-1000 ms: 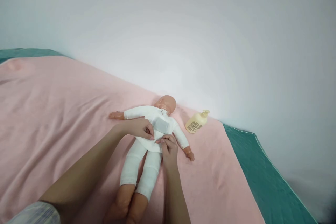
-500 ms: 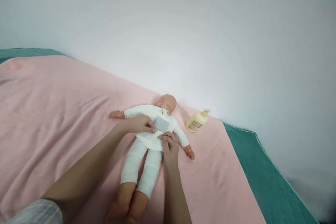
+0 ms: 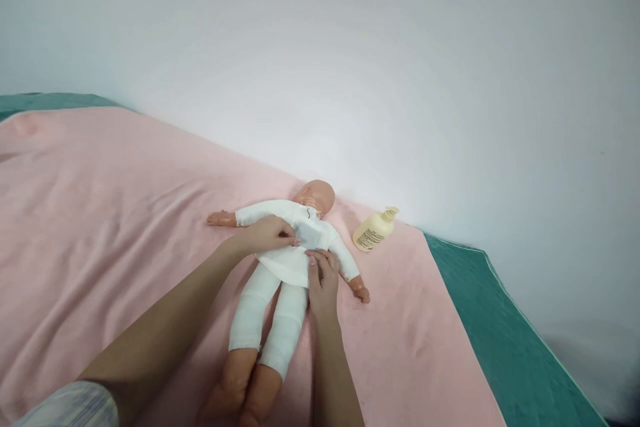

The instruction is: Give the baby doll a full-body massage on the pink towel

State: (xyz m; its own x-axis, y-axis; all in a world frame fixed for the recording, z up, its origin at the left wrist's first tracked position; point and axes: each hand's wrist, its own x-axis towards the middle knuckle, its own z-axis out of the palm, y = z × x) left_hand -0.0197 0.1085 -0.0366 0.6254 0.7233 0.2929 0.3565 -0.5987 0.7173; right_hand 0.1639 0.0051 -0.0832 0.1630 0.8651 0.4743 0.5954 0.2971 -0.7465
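Observation:
A doll [image 3: 273, 317] lies on its back, head away from me, arms spread, in a white top [image 3: 285, 268] and white leggings. On its chest is a pale grey rectangular patch [image 3: 309, 235]. My left hand [image 3: 267, 233] reaches in from the left, thumb and fingers pinched at the patch's lower left edge. At the lower right edge, my right hand [image 3: 324, 277] rests with bent fingers and thumb close together on the doll's front. What lies between the right fingertips is too small to make out.
A yellow pump bottle [image 3: 373, 232] stands to the right of the doll's head. Under everything lies a wrinkled pink blanket [image 3: 125, 213], over a green cover [image 3: 480, 287] that shows at the sides. A pale wall [image 3: 320, 67] rises behind.
Both hands have shifted slightly up the doll's chest. The grey patch has changed shape a little, its lower edge now higher. The doll and bottle stay in place.

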